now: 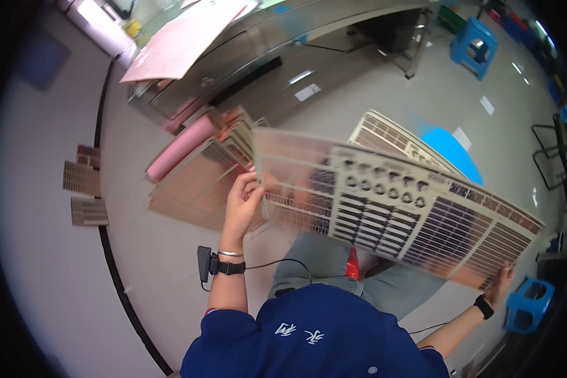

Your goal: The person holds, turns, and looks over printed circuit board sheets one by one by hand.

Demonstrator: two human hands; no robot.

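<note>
A long, stiff, see-through sheet point(378, 208) printed with dark rectangles, stripes and rows of small shapes is held up in front of my lap, tilted down to the right. My left hand point(244, 198) pinches its left edge between thumb and fingers. At the lower right corner, my right hand point(500, 285) grips the sheet, with some fingers hidden. Part of the sheet is blurred. Behind its upper edge shows a similar printed sheet point(397, 137). Left of the held sheet, flat boards point(192, 186) lie stacked on the floor, partly covered by my left hand and the sheet.
A pink roll point(181, 148) rests by the stacked boards. Beyond is a metal workbench point(264, 47) with a pink sheet point(186, 44) overhanging its edge. Blue stools stand far right point(475, 47) and near right point(529, 303). A blue rounded surface point(450, 151) shows behind the sheet. Small panels point(82, 178) stand along the left wall.
</note>
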